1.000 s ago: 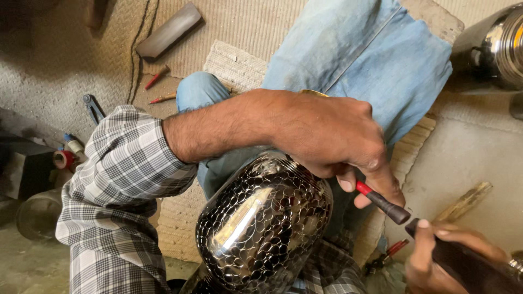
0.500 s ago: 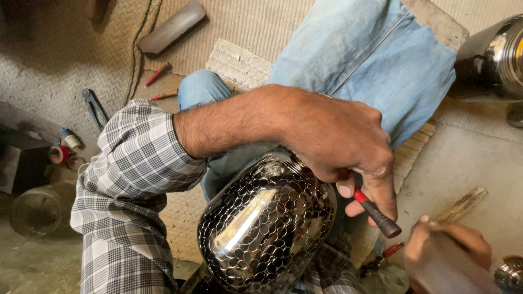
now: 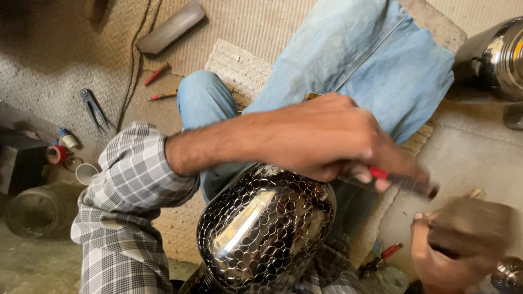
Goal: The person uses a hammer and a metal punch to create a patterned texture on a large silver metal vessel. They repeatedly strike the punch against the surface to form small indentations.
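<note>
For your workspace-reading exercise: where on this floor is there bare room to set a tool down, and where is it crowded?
Bare mat lies between the dark flat bar and the blue cloth, and pale floor shows below the shiny vessel. It is crowded at the left edge around the tape rolls and jar, and around the hammered pot with both hands.

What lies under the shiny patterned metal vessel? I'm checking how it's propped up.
The vessel sits in the lap, on blue jeans with a woven mat beneath. The left hand reaches over its top. Its base and any support are hidden.
</note>
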Demonstrator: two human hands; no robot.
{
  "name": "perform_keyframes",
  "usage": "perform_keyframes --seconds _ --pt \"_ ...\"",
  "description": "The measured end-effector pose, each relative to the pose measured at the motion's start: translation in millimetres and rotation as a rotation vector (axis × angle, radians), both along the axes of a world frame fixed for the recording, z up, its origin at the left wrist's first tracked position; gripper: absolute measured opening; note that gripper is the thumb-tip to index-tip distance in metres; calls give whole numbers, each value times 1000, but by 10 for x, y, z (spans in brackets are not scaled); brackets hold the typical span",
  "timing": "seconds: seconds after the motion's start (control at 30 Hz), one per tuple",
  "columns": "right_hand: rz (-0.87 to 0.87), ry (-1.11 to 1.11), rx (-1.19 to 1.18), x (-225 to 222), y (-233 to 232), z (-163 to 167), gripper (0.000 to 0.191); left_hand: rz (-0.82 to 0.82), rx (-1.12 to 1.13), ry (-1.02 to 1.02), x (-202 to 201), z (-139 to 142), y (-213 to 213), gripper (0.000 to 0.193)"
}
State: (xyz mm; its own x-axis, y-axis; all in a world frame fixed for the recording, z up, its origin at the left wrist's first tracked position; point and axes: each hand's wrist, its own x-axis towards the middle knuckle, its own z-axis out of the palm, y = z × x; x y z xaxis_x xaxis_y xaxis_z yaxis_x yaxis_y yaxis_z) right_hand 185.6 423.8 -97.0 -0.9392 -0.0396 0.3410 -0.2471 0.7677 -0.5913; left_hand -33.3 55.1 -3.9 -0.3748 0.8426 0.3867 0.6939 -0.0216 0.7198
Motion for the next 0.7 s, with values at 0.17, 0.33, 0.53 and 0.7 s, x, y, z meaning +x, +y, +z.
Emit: perform_keyframes --seconds 0.17,0.33,0.53,0.7 --pt "-133 -108 70 15 102 -52 84 186 39 -266 119 -44 -171 48" --pt "-24 102 343 -255 83 192 83 100 202 -293 109 -58 -280 48" --pt "-160 -308 -72 -240 113 450 19 47 157 -322 63 -81 -309 66" --pt "-135 -350 -160 -453 91 605 27 31 178 -303 79 -75 -323 57"
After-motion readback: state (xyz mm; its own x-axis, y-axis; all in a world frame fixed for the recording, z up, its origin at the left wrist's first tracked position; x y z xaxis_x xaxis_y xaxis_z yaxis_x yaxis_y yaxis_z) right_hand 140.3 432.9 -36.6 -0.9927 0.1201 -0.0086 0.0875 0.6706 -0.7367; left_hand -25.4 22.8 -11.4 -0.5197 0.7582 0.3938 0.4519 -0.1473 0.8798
